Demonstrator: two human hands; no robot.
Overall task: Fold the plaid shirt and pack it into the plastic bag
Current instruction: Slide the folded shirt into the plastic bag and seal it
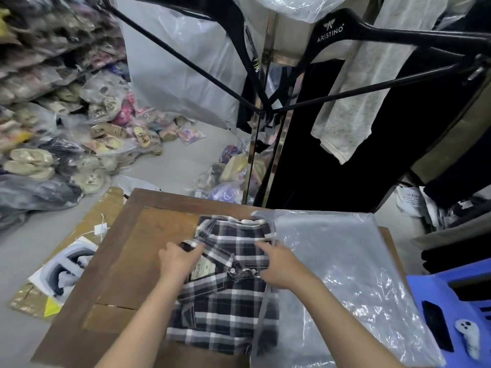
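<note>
A folded navy-and-white plaid shirt lies on the brown wooden table, collar away from me, a size label showing near its left side. A clear plastic bag lies flat to its right, its open edge overlapping the shirt's right side. My left hand grips the shirt's left fold near the label. My right hand rests on the shirt's right part, fingers pinching fabric at the bag's mouth; whether it also holds the bag's edge I cannot tell.
A blue plastic stool with a dark phone and a grey controller stands at the right. Black hangers and hung clothes fill the space ahead. Bagged slippers pile up at the left. Cardboard and a white box lie on the floor.
</note>
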